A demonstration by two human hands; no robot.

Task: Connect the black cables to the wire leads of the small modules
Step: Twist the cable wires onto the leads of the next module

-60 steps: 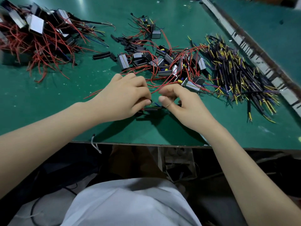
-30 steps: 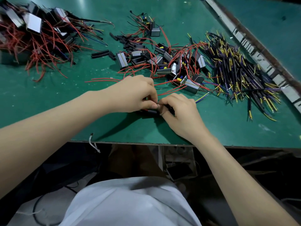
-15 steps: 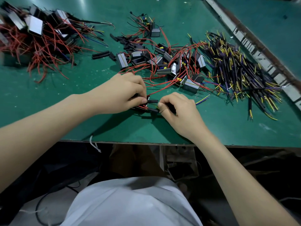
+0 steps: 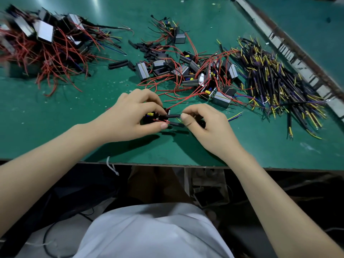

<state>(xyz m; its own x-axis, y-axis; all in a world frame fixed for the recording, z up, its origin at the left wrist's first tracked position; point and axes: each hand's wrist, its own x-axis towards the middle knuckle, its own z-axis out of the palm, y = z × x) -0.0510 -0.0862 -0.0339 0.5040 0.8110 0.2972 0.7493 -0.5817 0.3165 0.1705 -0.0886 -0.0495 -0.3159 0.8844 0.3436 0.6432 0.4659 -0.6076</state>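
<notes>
My left hand [image 4: 130, 118] grips a small black module [image 4: 151, 117] with red wire leads and yellow and blue parts, just above the green table. My right hand [image 4: 206, 125] pinches the end of a black cable [image 4: 173, 116] that reaches to the module's leads; a second black cable [image 4: 176, 124] runs parallel below it. The cables' far ends are hidden inside my right hand. Loose modules [image 4: 188, 71] with red leads lie in a heap behind my hands. A bundle of black cables [image 4: 275, 79] with yellow and purple tips lies to the right.
A second pile of modules with red wires [image 4: 46, 40] sits at the far left. Short black sleeve pieces [image 4: 119, 63] lie between the piles. A metal rail [image 4: 290, 43] runs along the right side. The table's front edge [image 4: 167, 163] is close below my wrists.
My hands have drawn slightly apart, and two black cables now show between them at the module's leads. A second ago the fingertips were pressed together over the module.
</notes>
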